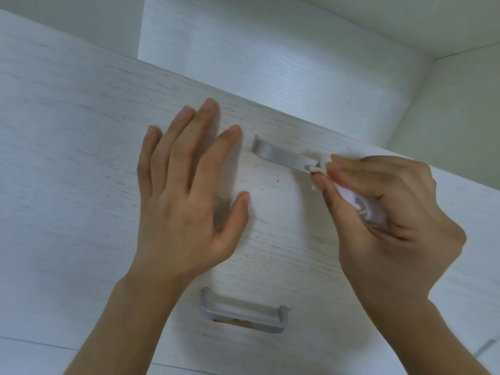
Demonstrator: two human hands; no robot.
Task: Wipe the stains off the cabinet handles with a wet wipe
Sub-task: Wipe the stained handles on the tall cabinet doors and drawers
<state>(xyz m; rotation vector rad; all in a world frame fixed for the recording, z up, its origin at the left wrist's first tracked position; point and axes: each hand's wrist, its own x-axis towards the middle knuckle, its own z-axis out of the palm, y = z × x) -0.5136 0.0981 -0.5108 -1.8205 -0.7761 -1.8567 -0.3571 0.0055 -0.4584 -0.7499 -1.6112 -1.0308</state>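
Left hand (186, 190), fingers straight, lies flat on the pale wood-grain cabinet front (67, 136). Upper handle (281, 155), a rigid satin-metal bar, meets the wet wipe (322, 165), soft, limp and bunched, pinched by the right hand (387, 212). Lower handle (243, 312) carries orange stains; a fingertip pinch probably suits the wipe.

two bare forearms reach into view, no sleeves, watches or rings visible; the left hand (186, 201) and right hand (392, 215) show short, unpainted nails and nothing worn at either wrist.
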